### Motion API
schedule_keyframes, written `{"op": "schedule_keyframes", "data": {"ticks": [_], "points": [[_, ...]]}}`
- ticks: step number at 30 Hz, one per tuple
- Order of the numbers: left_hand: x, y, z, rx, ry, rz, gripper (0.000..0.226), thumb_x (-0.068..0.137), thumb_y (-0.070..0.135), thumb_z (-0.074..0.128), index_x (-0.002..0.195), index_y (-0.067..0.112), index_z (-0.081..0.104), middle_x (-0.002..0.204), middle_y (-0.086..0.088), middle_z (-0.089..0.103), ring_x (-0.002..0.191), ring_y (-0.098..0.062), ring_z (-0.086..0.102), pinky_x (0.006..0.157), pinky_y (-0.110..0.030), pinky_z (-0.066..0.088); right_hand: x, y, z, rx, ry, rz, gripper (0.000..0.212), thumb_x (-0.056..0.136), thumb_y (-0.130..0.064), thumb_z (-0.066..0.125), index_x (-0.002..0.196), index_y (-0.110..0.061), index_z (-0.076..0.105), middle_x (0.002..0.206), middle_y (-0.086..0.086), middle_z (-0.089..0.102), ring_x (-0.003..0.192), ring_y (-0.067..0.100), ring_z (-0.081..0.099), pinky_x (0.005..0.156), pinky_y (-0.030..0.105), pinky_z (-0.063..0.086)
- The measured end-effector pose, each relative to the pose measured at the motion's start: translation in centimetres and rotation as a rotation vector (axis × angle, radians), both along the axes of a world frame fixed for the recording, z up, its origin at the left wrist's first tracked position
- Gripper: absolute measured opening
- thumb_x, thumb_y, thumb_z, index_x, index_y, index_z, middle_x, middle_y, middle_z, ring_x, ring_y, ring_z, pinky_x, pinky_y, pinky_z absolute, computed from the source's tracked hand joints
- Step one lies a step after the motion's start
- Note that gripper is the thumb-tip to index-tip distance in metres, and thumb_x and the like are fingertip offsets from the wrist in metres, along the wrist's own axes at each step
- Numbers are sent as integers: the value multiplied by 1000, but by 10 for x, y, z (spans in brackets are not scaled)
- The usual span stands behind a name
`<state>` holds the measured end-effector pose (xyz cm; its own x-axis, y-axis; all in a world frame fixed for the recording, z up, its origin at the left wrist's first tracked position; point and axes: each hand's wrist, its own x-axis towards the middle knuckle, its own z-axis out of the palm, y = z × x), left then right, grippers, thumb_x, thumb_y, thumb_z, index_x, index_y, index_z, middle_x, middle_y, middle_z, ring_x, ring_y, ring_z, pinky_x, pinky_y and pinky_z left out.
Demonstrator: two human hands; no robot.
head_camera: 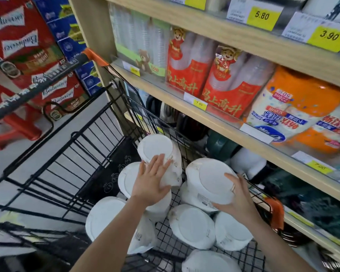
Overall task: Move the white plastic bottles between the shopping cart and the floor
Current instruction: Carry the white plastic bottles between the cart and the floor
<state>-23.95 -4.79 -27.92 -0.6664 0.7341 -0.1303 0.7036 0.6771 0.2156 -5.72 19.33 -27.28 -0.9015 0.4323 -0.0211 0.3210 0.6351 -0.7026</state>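
Left hand (152,179) rests flat-fingered on one white bottle (159,152) in the shopping cart (71,154); right hand (237,195) cups another bottle (210,179) directly beneath its curled fingers.

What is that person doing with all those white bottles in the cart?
A person is reaching into a black wire shopping cart full of white plastic bottles. The left hand rests on one bottle near the back, and the right hand holds another bottle by the shelf side. No bottle is on the floor in view.
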Motion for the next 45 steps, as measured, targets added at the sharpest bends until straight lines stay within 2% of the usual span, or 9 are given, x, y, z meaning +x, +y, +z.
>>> {"op": "schedule_keyframes", "data": {"ticks": [4, 8, 12, 18, 22, 32, 36, 41, 45], "points": [[1, 1, 1, -10, -6, 5, 83, 88, 56, 41, 148, 38, -14, 157, 8, -20, 144, -16, -19, 114, -45, -16, 3, -3, -2, -39, -59, -22, 97, 52, -26, 92, 128, -38, 34, 134, 2, 26, 119, 15, 34, 97, 28, 36], [0, 0, 1, -9, -10, -6, 80, 81, 64, 24, 145, 40, -18, 155, 9, -23, 143, -15, -21, 116, -47, -12, 4, -6, 3, -109, -90, -31, 93, 53, -27, 92, 124, -42, 35, 133, 0, 27, 122, 16, 32, 98, 30, 33], [2, 2, 10, -48, -80, 7, 82, 90, 53, 45, 148, 36, -10, 155, 6, -23, 144, -17, -20, 117, -51, -8, -1, -4, 24, -155, -214, 3, 77, 66, -36, 84, 127, -41, 37, 133, -6, 29, 125, 13, 33, 98, 27, 30], [11, 43, 72, -13, -110, -62, 57, 93, 39, 48, 145, 25, 28, 149, -1, 32, 136, -23, 32, 115, -47, 17, 8, 8, 87, -310, -421, 60, 72, 78, -36, 73, 137, -46, 33, 140, -18, 34, 133, 11, 36, 105, 36, 41], [42, 101, 112, 90, -184, -251, 41, 93, 32, 49, 132, 22, 43, 128, 0, 51, 109, -22, 56, 86, -33, 45, 53, 21, 140, -234, -553, -3, 69, 81, -41, 69, 141, -33, 36, 137, -13, 42, 120, 12, 47, 93, 23, 38], [232, 205, 150, 217, -288, -711, 28, 92, 30, 53, 118, 21, 51, 109, 1, 63, 91, -19, 61, 77, -31, 48, 289, 32, 163, -322, -323, -510, 27, 87, -27, 66, 112, -26, 57, 112, 10, 65, 104, 21, 61, 87, 27, 44], [329, 237, 145, 205, -298, -861, 29, 92, 29, 54, 119, 18, 52, 113, 2, 61, 96, -17, 60, 80, -29, 45, 400, 27, 158, -318, -311, -636, 30, 91, -19, 61, 120, -11, 57, 104, 0, 59, 92, 10, 55, 72, 13, 40], [472, 270, 134, 186, -319, -974, 28, 91, 28, 55, 117, 20, 52, 105, 4, 60, 89, -15, 59, 80, -32, 48, 548, 22, 146, -371, -289, -844, 18, 88, -19, 64, 106, -17, 60, 80, -2, 60, 68, 6, 54, 67, 16, 46], [592, 290, 126, 198, -369, -1047, 27, 89, 27, 58, 115, 19, 55, 108, 3, 60, 100, -16, 58, 86, -32, 45, 657, 22, 149, -356, -215, -970, 15, 88, -20, 63, 103, -18, 62, 81, -2, 62, 66, 6, 57, 68, 19, 46]]}}
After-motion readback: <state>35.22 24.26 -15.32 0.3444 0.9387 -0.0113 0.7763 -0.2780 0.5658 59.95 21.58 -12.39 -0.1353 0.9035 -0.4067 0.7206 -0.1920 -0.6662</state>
